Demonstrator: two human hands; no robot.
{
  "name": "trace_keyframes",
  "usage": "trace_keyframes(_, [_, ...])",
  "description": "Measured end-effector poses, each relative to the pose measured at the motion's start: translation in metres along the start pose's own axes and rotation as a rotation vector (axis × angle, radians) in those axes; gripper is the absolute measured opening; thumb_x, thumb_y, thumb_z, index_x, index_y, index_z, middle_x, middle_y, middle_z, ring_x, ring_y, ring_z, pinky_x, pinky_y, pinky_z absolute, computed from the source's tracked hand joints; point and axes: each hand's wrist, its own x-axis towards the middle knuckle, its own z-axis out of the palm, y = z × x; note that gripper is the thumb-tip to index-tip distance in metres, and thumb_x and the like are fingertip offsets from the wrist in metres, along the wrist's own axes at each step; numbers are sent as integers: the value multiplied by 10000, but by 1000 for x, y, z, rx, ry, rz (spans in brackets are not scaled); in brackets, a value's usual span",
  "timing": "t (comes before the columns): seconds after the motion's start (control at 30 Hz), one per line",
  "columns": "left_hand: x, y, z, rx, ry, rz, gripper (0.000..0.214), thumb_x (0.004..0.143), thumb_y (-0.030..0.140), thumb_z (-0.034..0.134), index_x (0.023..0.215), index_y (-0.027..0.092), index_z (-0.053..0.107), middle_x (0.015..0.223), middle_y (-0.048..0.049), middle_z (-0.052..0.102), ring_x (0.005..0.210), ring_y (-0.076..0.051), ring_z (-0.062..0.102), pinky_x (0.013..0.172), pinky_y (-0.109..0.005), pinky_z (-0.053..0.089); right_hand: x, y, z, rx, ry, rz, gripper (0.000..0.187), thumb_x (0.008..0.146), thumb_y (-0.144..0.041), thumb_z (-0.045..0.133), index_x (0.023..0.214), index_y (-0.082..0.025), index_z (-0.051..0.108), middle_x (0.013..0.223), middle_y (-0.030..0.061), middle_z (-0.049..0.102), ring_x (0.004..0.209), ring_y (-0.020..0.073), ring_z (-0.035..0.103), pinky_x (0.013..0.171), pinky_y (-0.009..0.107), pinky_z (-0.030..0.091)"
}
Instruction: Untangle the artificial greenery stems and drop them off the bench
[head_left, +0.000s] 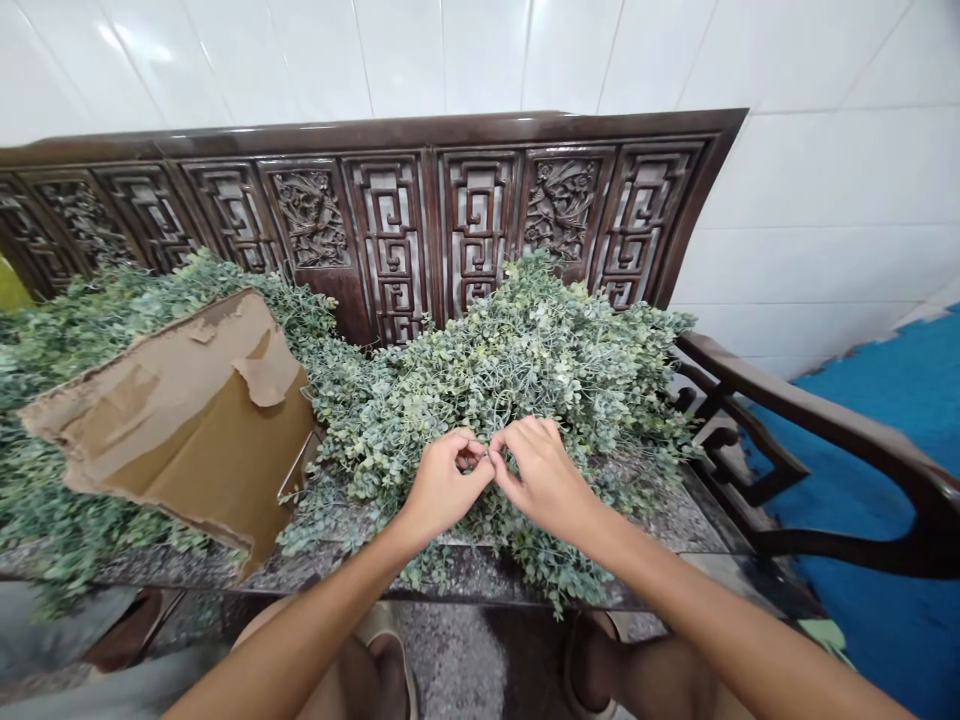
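Observation:
My left hand (448,482) and my right hand (538,472) meet over a heap of small-leaved, grey-green foliage sprigs (540,345). On both hands, thumb and forefinger are pinched together, and the fingertips nearly touch. A tiny piece shows between them, too small to name. Leaves lie behind and just beneath the hands, with some hanging over the front edge of the bench seat (675,520).
A torn piece of brown cardboard (202,430) leans on another foliage heap (45,370) at left, with a bent metal wire (298,465) by its right edge. Behind stands the carved wooden backrest (390,230); the armrest (825,420) is at right. Blue material (885,400) lies beyond it.

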Motion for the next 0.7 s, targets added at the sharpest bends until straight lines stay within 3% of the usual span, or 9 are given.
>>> trace_keyframes(0.13, [-9,9,1,-4,-57,-1,89,723,143,574,651,177,534,651,30,532,632,-118,492,607,-228,386,0,9,5,-52,18,57,102,933,-125,487,870,-190,533,850,64,624,849,232,529,808,376,351])
trace_keyframes(0.27, [-20,24,-8,25,-180,-22,53,725,152,579,748,179,618,691,11,607,655,-135,537,627,-237,420,1,30,0,0,70,106,107,960,-152,475,895,-204,542,876,59,651,874,236,553,825,384,369])
trace_keyframes(0.47, [-14,7,-69,301,-239,-181,140,761,225,562,843,186,669,705,2,620,676,-157,572,615,-237,432,1,33,-9,327,125,220,120,986,-239,461,906,-217,547,876,46,637,793,199,587,737,320,451])
trace_keyframes(0.57, [-17,-13,-102,635,-370,-327,99,756,231,562,774,202,654,703,1,650,679,-164,597,599,-234,408,3,33,-10,419,99,275,137,984,-284,468,889,-218,543,822,29,617,712,182,570,662,299,447])
trace_keyframes(0.7, [-27,-38,-132,807,-387,-479,29,650,192,640,631,202,622,635,-17,659,626,-189,597,553,-251,353,6,40,-8,476,94,336,139,974,-310,480,895,-216,544,797,20,617,704,180,576,671,302,455])
